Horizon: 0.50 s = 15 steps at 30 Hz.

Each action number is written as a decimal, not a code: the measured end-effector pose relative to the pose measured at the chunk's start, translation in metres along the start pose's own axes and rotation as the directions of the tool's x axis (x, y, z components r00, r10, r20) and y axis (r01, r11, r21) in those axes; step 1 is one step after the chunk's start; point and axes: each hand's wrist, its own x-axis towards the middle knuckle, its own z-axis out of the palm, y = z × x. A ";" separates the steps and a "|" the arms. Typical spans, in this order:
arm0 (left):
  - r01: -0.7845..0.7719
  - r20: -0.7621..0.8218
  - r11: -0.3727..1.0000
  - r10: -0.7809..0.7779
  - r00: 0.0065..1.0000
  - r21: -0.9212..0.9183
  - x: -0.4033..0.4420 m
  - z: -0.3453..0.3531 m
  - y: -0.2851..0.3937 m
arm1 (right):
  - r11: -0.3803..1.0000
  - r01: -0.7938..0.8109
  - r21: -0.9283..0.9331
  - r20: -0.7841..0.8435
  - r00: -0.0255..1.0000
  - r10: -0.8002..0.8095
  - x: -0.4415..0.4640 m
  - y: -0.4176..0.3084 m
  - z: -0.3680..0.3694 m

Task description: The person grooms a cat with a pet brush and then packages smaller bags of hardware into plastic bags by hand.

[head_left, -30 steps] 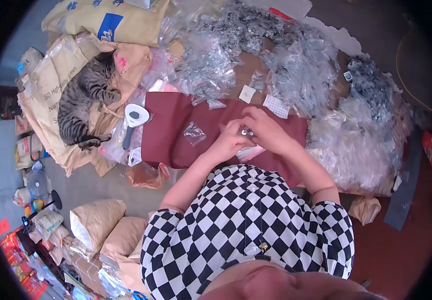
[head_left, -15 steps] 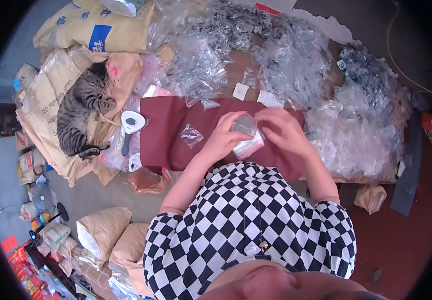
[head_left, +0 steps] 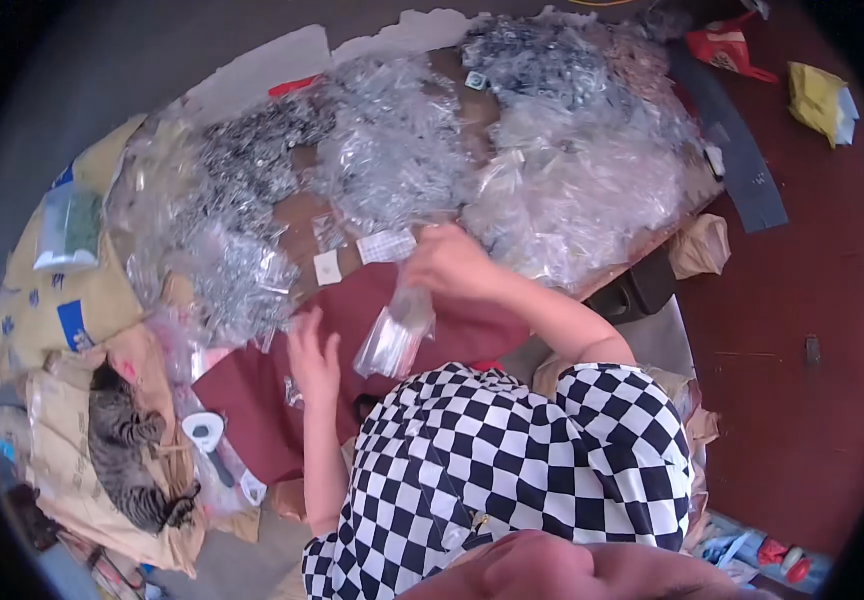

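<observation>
My right hand (head_left: 447, 262) is closed near the far edge of the dark red cloth (head_left: 467, 318). Between it and my body, a clear plastic bag with pinkish-white stripes (head_left: 392, 343) extends from its fingers over the cloth. My left hand (head_left: 314, 355) is over the cloth's left part, fingers apart and holding nothing. A small clear packet (head_left: 294, 392) shows beside its wrist. Just beyond the cloth are a white square card (head_left: 327, 268) and a gridded white sheet (head_left: 386, 246), the latter close to my right hand.
Heaps of clear packets (head_left: 392, 140) cover the far side, with more plastic bags (head_left: 572, 200) at the right. A cat (head_left: 124, 450) lies on brown paper sacks (head_left: 57, 440) at the left. Near it is a white-headed tool with a dark handle (head_left: 203, 431).
The view has swung right. My hands have parted: the left is empty over the cloth's left side, while the right has moved forward with the plastic bag extending from it.
</observation>
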 end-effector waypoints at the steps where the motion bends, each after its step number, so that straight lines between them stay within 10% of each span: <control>1: 0.011 0.181 0.999 -0.020 0.983 0.052 -0.013 0.016 -0.021 | 0.998 -0.052 -0.025 -0.121 0.991 0.048 -0.011 0.023 -0.002; 3: -0.074 0.416 0.997 0.053 0.908 0.034 -0.039 0.043 -0.036 | 0.839 -0.505 0.203 -0.146 0.832 0.535 -0.031 0.055 -0.041; 4: -0.123 0.497 0.989 0.064 0.865 0.085 -0.045 0.046 -0.029 | 0.867 -0.494 0.064 -0.404 0.782 0.475 -0.041 0.074 -0.064; 5: -0.139 0.528 0.985 0.063 0.847 0.106 -0.051 0.051 -0.029 | 0.711 -0.602 0.363 -0.438 0.564 0.700 -0.046 0.083 -0.089; 10: -0.250 0.654 0.940 0.038 0.755 0.234 -0.064 0.094 -0.049 | 0.718 -0.351 0.602 -0.718 0.157 0.678 -0.110 0.258 -0.181; 15: -0.243 0.617 0.951 0.076 0.783 0.192 -0.063 0.085 -0.047 | 0.543 -0.568 0.618 -0.676 -0.032 0.736 -0.219 0.437 -0.151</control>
